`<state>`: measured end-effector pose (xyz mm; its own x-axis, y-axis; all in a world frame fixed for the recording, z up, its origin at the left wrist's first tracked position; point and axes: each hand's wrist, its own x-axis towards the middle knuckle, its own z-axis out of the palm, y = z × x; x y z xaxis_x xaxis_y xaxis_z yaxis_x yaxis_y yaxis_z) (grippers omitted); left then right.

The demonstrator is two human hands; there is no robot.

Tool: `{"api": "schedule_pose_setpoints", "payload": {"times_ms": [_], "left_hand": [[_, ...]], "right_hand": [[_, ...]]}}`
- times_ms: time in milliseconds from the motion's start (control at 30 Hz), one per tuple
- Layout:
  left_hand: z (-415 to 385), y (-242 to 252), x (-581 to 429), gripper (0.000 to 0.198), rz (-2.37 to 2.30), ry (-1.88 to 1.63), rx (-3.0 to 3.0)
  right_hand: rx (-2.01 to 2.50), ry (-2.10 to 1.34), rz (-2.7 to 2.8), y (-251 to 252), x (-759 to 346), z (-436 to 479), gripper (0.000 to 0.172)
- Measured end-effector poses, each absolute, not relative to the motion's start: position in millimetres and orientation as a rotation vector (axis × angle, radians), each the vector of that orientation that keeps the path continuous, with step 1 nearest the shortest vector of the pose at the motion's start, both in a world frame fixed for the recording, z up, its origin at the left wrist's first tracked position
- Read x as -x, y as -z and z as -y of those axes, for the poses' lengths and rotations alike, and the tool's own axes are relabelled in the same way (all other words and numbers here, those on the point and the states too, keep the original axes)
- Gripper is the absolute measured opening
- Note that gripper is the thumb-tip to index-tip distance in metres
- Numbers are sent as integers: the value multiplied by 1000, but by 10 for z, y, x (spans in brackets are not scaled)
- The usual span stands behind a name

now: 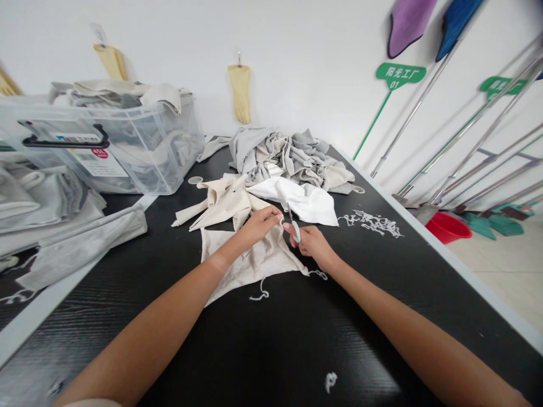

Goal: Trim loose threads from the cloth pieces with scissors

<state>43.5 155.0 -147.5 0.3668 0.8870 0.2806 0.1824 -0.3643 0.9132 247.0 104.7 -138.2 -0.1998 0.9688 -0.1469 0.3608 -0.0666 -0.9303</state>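
Observation:
My left hand [263, 221] pinches the upper corner of a beige cloth piece [250, 263] that lies partly flat on the black table. Close beside it, my right hand [311, 243] has its fingers through the pale handle of a pair of scissors [296, 232], whose blades point up and away beside the left fingertips. Whether the blades are apart is too small to tell. Loose threads [318, 275] trail from the cloth's right corner, and another thread [262, 293] hangs off its lower edge. Just beyond the hands lie a white cloth [297, 198] and cream cloth pieces [233, 206].
A heap of grey cloths [275, 150] covers the table's far end. At left stands a clear plastic bin [165, 161] full of cloth, with stacked grey cloths [51, 198] before it. Cut threads [373, 222] lie to the right. Beyond the table edge, a red bucket [449, 227] and mop poles stand.

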Motion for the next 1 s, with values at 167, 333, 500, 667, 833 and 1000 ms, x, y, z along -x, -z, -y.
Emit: {"api": "schedule_pose_setpoints", "payload": {"times_ms": [167, 333, 500, 667, 833, 1000], "left_hand": [[-1570, 1505, -383, 25, -920, -1022, -1757], [-1551, 1472, -379, 25, -953, -1104, -1700], [-1547, 1439, -388, 27, -971, -1164, -1704], [-1545, 1437, -392, 25, -978, -1163, -1736], [-1548, 1450, -403, 22, -1005, -1168, -1771], [-1543, 1458, -406, 20, -1015, -1159, -1788]], "right_hand": [[1441, -1324, 1654, 1397, -2508, -1085, 59], [1498, -1142, 1846, 1399, -2523, -1056, 59], [1573, -1052, 1911, 1334, -2514, -1011, 60], [1615, -965, 1966, 1241, -2472, -949, 60], [1646, -886, 1987, 1203, -2434, -913, 59], [1646, -843, 1999, 1217, -2425, -911, 59]]}}
